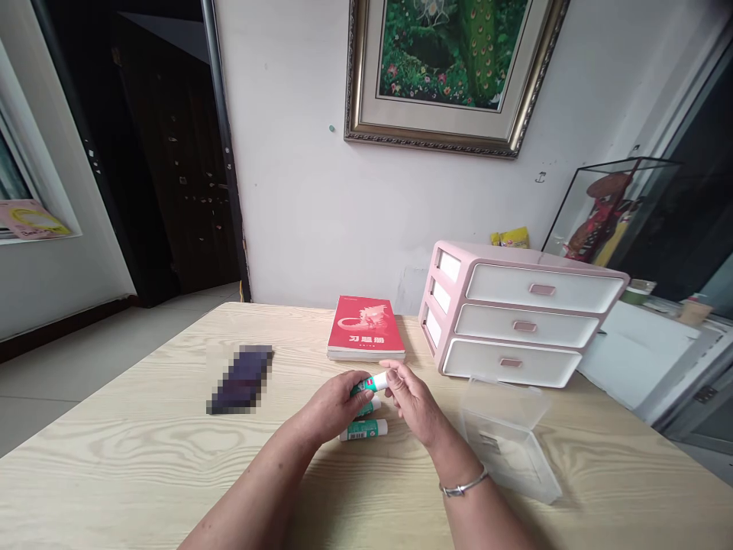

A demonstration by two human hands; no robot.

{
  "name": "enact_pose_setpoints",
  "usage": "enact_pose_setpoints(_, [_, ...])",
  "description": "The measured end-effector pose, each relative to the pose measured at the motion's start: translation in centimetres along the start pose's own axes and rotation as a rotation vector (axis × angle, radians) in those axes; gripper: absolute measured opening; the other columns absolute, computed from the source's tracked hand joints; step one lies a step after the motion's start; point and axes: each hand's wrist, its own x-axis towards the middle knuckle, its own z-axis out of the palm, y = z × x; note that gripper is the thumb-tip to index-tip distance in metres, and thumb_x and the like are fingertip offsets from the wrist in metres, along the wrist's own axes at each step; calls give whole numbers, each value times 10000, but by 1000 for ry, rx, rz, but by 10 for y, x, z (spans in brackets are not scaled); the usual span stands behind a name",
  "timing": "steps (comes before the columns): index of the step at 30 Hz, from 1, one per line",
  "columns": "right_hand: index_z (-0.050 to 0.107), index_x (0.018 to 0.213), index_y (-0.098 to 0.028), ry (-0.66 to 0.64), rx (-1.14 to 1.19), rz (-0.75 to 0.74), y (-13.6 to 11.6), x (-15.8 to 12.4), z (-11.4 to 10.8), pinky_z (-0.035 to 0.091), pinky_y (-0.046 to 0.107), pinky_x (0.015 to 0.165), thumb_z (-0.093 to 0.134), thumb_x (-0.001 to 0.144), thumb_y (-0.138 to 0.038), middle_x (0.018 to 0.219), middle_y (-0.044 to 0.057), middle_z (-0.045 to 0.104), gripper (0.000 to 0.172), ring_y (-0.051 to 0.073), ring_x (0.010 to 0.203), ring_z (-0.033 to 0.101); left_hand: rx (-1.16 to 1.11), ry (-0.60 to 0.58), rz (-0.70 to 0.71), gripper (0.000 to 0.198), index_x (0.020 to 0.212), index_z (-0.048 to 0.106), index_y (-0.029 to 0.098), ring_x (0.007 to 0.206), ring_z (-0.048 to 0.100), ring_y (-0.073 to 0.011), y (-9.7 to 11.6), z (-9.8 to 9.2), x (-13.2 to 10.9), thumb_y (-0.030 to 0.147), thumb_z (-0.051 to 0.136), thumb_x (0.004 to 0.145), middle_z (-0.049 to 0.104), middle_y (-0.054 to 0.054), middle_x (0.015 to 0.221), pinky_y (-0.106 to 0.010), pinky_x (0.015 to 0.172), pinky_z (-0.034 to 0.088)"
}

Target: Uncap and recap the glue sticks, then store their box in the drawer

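The left hand point(337, 405) holds a stick point(365, 386) in front of the book point(366, 322), the right hand point(417, 405) pinches the stick's white end point(381, 381), two more sticks point(364, 430) nearer than the book could roll away if a hand bumps them, and right of the book is an open box point(509, 456).

Between my fingers point(395, 380) the glue stick point(376, 383) shows green with a white end and a small red mark, and two more sticks point(375, 428) just below them are green and white too. Past my fingertips lies a bright red book point(366, 324) with white lettering; to their right stand pink-and-white drawers point(524, 326), while pale tan wood grain streaks the table point(298, 382) under my fingers.
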Motion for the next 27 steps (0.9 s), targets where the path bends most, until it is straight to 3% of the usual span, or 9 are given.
enact_pose_setpoints(3, [597, 1196, -193, -54, 54, -25, -1, 0, -1, 427, 201, 501, 575, 889, -488, 817, 16, 580, 426, 110, 631, 514, -25, -30, -18, 303, 1053, 639, 174, 851, 603, -196, 0, -4, -1, 392, 462, 938, 681, -51, 969, -247, 731, 434])
enact_pose_setpoints(7, [618, 1080, -161, -57, 70, 61, 4, 3, 2, 420, 213, 452, 589, 861, -509, 668, -25, 536, 413, 103, 526, 470, 49, -28, -16, 289, 1045, 638, 174, 845, 596, -198, -3, -2, -1, 383, 477, 927, 679, -56, 972, -256, 740, 428])
enact_pose_setpoints(12, [613, 864, -167, 38, 18, 122, 5, 4, 6, 399, 226, 406, 555, 831, -644, 518, -49, 481, 482, 117, 442, 454, 96, 9, -44, 246, 1087, 593, 203, 849, 584, -193, -3, 4, -3, 337, 503, 902, 664, -43, 977, -268, 750, 418])
enact_pose_setpoints(15, [582, 788, -190, 61, 10, 44, -1, 1, 6, 391, 223, 456, 477, 888, -643, 529, -35, 491, 476, 119, 481, 467, -39, -29, -81, 251, 1065, 570, 199, 803, 567, -179, 2, 5, -3, 364, 530, 880, 648, -27, 915, -256, 699, 417])
enact_pose_setpoints(18, [593, 842, -187, 111, 65, 12, -7, -2, 5, 386, 235, 484, 363, 944, -631, 559, -25, 492, 510, 125, 502, 462, -305, -66, -143, 300, 1004, 568, 175, 712, 526, -151, 8, 3, -2, 435, 558, 857, 598, -13, 828, -235, 620, 399])
enact_pose_setpoints(23, [616, 950, -185, 176, 19, -28, -9, -4, 6, 391, 254, 515, 356, 955, -616, 549, -33, 463, 503, 141, 514, 458, -410, 113, -314, 523, 718, 552, 158, 530, 406, -117, 11, -1, 2, 660, 475, 842, 481, 15, 595, -246, 518, 313])
enact_pose_setpoints(27, [621, 929, -192, 198, -18, -45, -4, -2, 7, 388, 255, 521, 352, 963, -600, 542, -36, 455, 490, 143, 511, 459, -398, 236, -396, 533, 582, 473, 184, 495, 363, -111, 8, -3, 3, 667, 519, 800, 425, 31, 515, -252, 508, 297])
